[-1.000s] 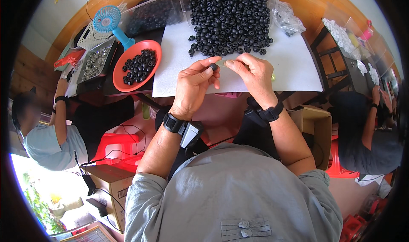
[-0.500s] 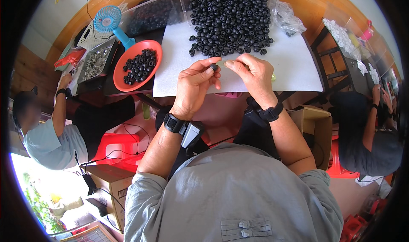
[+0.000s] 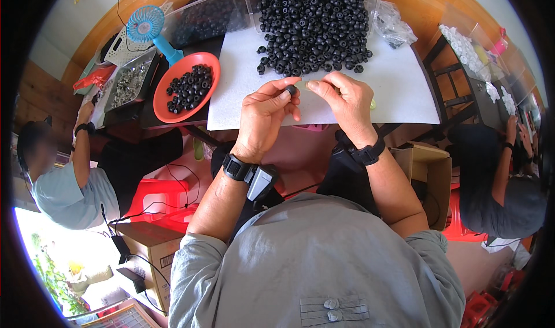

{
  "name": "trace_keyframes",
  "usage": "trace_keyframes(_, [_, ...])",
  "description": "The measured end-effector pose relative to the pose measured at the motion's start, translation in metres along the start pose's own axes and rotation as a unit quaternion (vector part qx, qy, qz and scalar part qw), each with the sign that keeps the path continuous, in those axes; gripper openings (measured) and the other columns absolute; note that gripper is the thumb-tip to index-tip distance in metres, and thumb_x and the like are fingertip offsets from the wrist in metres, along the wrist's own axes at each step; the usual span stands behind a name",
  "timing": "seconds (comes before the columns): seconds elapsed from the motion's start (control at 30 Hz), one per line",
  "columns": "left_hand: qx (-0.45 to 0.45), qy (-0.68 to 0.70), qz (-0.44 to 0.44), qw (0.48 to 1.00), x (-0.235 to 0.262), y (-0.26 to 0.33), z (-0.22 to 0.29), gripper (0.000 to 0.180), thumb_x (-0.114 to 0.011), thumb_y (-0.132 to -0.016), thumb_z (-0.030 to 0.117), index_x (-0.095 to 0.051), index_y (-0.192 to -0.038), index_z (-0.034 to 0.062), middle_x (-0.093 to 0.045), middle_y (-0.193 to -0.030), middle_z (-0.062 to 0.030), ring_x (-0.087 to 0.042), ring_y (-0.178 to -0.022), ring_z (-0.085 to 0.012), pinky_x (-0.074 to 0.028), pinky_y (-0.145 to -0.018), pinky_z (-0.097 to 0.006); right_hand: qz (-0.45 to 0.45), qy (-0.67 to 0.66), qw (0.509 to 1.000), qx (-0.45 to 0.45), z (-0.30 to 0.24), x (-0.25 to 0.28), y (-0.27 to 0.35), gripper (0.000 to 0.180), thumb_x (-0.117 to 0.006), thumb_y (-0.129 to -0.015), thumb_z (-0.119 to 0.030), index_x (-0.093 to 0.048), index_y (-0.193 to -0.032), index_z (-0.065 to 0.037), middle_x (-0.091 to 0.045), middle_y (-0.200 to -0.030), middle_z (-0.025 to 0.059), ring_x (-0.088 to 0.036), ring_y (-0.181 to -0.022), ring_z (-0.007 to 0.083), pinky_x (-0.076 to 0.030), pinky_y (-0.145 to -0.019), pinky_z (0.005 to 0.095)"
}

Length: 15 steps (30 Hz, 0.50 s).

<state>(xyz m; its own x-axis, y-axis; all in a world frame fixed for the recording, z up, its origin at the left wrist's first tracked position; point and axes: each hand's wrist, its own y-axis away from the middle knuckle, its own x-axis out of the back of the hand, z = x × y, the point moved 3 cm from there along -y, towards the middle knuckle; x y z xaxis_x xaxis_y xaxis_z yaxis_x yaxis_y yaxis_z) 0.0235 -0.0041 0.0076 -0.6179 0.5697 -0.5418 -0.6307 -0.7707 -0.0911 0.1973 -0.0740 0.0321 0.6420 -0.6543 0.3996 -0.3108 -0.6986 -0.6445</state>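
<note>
Between the thumb and fingers of my left hand (image 3: pixel 263 111) is a small black round bead-like piece (image 3: pixel 291 89), dark and rounded. My right hand (image 3: pixel 347 99) is closed in a pinch just right of it, fingertips close to the piece. A thin pale tip shows at those fingertips, and a yellow-green end (image 3: pixel 373 104) peeks out beside the palm; what it belongs to is hidden by the hand. Beyond both hands a large heap of black bead-like pieces (image 3: pixel 315 30), several with round holes, spills onto the white board (image 3: pixel 399 91).
An orange-red bowl (image 3: pixel 215 76) of black pieces stands left of the board, near a blue fan (image 3: pixel 146 24) and a tray of shiny metal parts (image 3: pixel 132 84). A clear plastic bag (image 3: pixel 394 26) lies at right. People work on both sides; an open carton (image 3: pixel 430 172) sits below right.
My right hand has shifted very slightly to the right, away from the black piece. The left hand keeps its hold, nearly still.
</note>
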Motion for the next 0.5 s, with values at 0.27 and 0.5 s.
trace_keyframes(0.27, [0.010, -0.001, 0.003, 1.000, -0.0024, 0.0009, 0.0008, 0.030, -0.054, -0.104, 0.002, -0.064, -0.129, -0.0090, -0.065, -0.105, -0.0144, -0.062, -0.094, -0.0226, -0.054, -0.075, -0.036, -0.001, -0.006, 1.000, 0.000, 0.0000, -0.0003, 0.0015, 0.031, -0.079, -0.089, -0.029, -0.066, -0.071, -0.008, -0.062, -0.062, 0.0056, -0.058, -0.052, 0.0216, -0.041, -0.050, 0.0356])
trace_keyframes(0.5, [0.002, 0.000, 0.014, 1.000, -0.0025, 0.0002, -0.0005, 0.026, -0.056, -0.104, 0.003, -0.066, -0.125, -0.0077, -0.067, -0.101, -0.0135, -0.064, -0.082, -0.0209, -0.055, -0.074, -0.034, -0.009, 0.001, 1.000, 0.006, 0.0008, -0.0009, 0.0010, 0.031, -0.079, -0.089, -0.029, -0.066, -0.071, -0.008, -0.062, -0.062, 0.0060, -0.058, -0.052, 0.0225, -0.042, -0.050, 0.0359])
